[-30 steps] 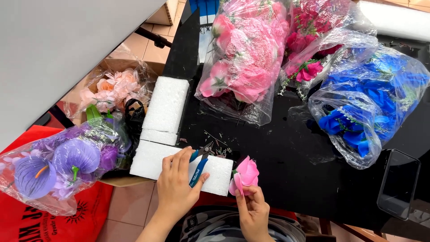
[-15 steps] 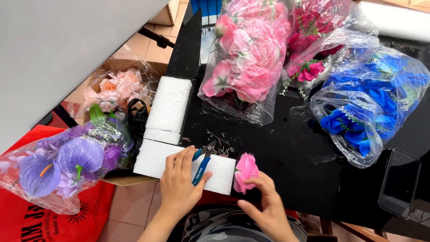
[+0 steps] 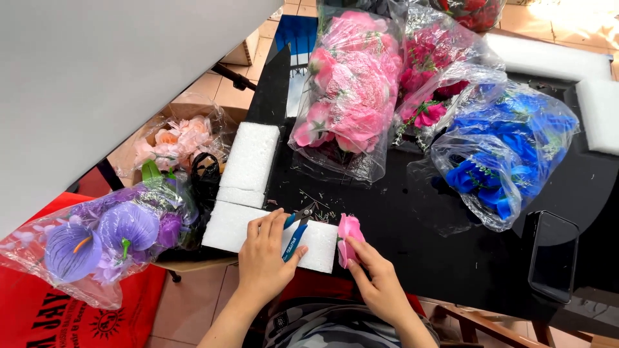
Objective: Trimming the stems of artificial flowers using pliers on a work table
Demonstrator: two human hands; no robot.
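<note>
My left hand (image 3: 264, 256) rests on a white foam block (image 3: 227, 227) at the near edge of the black table (image 3: 412, 258) and grips blue-handled pliers (image 3: 298, 231), their tips pointing away from me. Beside the block's right end, my right hand (image 3: 377, 280) pinches a pink artificial flower (image 3: 349, 237) and presses it against the foam. A second white foam block (image 3: 250, 164) lies just beyond the first.
Clear bags of pink flowers (image 3: 351, 96), magenta flowers (image 3: 429, 77) and blue flowers (image 3: 509, 154) lie across the table. A bag of purple flowers (image 3: 109, 232) and a box of peach flowers (image 3: 174, 138) sit at left. A dark phone (image 3: 552, 254) lies at right. White foam sheets (image 3: 596, 113) are far right.
My right hand has shifted the pink flower from below the block's corner up against the foam's right end. My left hand has stayed on the block with the pliers.
</note>
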